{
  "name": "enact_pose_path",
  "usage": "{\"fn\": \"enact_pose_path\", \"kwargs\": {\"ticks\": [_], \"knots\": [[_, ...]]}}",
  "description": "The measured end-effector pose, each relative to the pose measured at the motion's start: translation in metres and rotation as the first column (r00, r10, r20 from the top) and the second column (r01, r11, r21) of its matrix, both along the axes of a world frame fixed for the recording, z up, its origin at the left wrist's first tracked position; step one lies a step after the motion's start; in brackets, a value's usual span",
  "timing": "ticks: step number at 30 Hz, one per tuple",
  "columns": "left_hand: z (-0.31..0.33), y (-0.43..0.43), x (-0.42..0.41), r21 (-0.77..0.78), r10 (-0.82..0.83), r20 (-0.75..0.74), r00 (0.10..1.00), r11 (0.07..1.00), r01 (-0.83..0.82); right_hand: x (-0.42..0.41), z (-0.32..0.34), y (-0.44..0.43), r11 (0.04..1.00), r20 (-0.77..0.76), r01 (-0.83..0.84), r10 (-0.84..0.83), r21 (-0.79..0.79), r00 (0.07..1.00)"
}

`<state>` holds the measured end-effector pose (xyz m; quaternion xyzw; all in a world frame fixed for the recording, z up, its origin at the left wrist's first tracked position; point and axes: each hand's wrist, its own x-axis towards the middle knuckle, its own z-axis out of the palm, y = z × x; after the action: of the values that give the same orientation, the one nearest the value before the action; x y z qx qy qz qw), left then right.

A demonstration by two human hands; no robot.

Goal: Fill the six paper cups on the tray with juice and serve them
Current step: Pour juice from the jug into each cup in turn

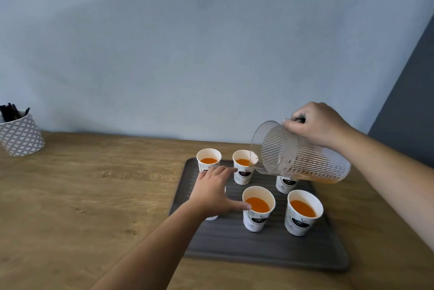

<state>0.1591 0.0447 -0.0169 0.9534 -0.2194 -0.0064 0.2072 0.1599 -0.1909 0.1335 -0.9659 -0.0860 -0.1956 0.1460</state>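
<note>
Several white paper cups stand on a dark ribbed tray (270, 249). Orange juice shows in the back left cup (209, 158), back middle cup (243, 167), front middle cup (257, 207) and front right cup (304, 212). The back right cup (285, 184) is mostly hidden behind the jug. My right hand (317, 124) grips the handle of a clear ribbed jug (298, 158), tilted with its spout over the back middle cup and a little juice left inside. My left hand (216, 192) lies spread over the front left cup (212, 217), which is mostly hidden.
The tray lies on a wooden table (82, 195) against a pale blue wall. A patterned white holder (21, 134) with dark sticks stands at the table's far left. A dark panel (413, 101) rises at the right.
</note>
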Motion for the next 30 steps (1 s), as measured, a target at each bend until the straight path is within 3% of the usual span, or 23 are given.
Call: {"fn": "enact_pose_path", "kwargs": {"ticks": [4, 15, 30], "knots": [[-0.001, -0.016, -0.004, 0.091, -0.038, -0.036, 0.999, 0.995, 0.041, -0.009, -0.010, -0.011, 0.997, -0.028, 0.017, -0.019, -0.081, 0.999], [-0.011, -0.027, -0.008, 0.096, -0.088, -0.066, 0.994, 0.991, 0.094, -0.024, -0.020, -0.010, 0.974, -0.038, -0.027, 0.019, -0.224, 0.999], [-0.014, -0.026, -0.009, 0.101, -0.066, -0.057, 0.996, 0.992, 0.071, -0.023, -0.021, -0.002, 0.950, -0.041, -0.079, 0.070, -0.301, 0.997]]}}
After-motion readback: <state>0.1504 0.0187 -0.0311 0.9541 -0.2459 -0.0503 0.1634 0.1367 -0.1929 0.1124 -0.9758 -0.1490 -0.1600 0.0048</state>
